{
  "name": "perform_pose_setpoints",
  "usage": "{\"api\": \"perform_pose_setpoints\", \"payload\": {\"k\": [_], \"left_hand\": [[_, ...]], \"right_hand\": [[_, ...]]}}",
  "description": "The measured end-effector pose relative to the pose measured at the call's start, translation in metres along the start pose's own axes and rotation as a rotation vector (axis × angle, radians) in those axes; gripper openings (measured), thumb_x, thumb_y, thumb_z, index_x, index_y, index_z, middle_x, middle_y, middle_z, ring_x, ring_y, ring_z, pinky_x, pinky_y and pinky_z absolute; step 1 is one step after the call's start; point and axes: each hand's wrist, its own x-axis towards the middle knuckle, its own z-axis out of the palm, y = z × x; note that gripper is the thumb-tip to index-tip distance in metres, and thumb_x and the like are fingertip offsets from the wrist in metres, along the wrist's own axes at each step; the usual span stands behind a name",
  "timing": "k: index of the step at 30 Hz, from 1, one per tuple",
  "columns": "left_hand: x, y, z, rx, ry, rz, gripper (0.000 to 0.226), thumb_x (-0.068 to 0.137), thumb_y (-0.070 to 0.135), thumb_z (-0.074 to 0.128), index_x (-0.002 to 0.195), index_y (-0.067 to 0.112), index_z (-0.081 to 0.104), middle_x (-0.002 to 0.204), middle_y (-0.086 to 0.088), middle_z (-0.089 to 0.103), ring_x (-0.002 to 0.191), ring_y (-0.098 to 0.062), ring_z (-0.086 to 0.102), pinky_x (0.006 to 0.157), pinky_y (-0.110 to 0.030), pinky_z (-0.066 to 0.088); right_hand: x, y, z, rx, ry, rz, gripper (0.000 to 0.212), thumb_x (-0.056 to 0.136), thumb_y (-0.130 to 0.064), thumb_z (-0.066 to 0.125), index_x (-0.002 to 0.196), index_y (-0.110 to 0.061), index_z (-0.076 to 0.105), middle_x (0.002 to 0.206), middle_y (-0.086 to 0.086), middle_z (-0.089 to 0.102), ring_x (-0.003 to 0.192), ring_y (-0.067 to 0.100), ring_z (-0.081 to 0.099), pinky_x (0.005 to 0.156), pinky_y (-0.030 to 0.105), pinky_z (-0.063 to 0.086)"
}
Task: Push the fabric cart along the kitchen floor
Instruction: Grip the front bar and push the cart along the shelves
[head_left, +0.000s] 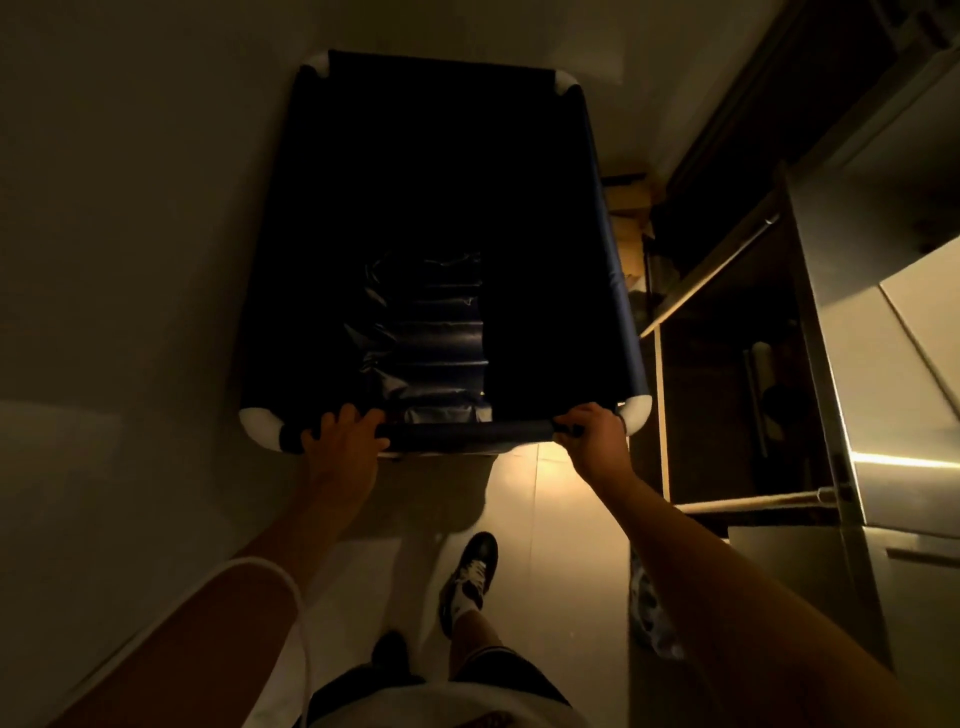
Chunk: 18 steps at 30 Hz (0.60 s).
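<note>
A deep fabric cart (618, 291) of dark blue cloth with white corner pieces stands on the pale kitchen floor in front of me. Its inside is very dark; a crumpled dark sheet (431, 343) lies at the bottom near me. My left hand (340, 447) grips the near rim bar beside the left white corner. My right hand (592, 441) grips the same bar close to the right white corner. One foot in a dark shoe (470, 571) is stepped forward behind the cart.
A steel counter (883, 322) with open lower shelves and rails (711, 280) runs along the right, close to the cart's side. A patterned bundle (649, 608) lies on the floor by the counter's foot. A pale wall (104, 208) lines the left.
</note>
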Motion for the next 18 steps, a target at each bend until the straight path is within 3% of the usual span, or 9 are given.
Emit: {"api": "perform_pose_setpoints", "payload": {"k": [8, 18], "left_hand": [[0.065, 0.011, -0.017, -0.106, 0.1, -0.041, 0.029, 0.09, 0.029, 0.065, 0.118, 0.023, 0.065, 0.121, -0.017, 0.057, 0.114, -0.042, 0.049, 0.105, -0.062, 0.032], [0.151, 0.016, -0.041, -0.103, 0.099, -0.018, 0.027, 0.089, 0.029, 0.067, 0.116, 0.024, 0.066, 0.118, -0.015, 0.058, 0.112, -0.041, 0.05, 0.105, -0.06, 0.031]], "right_hand": [[0.075, -0.008, -0.002, -0.003, -0.006, -0.03, 0.024, 0.083, -0.017, 0.079, 0.107, -0.02, 0.076, 0.113, 0.0, 0.068, 0.104, 0.024, 0.064, 0.096, 0.048, 0.052], [0.149, -0.025, -0.005, -0.04, 0.035, -0.078, 0.023, 0.083, -0.019, 0.079, 0.106, -0.02, 0.077, 0.108, 0.002, 0.069, 0.1, 0.026, 0.062, 0.093, 0.051, 0.051]]}}
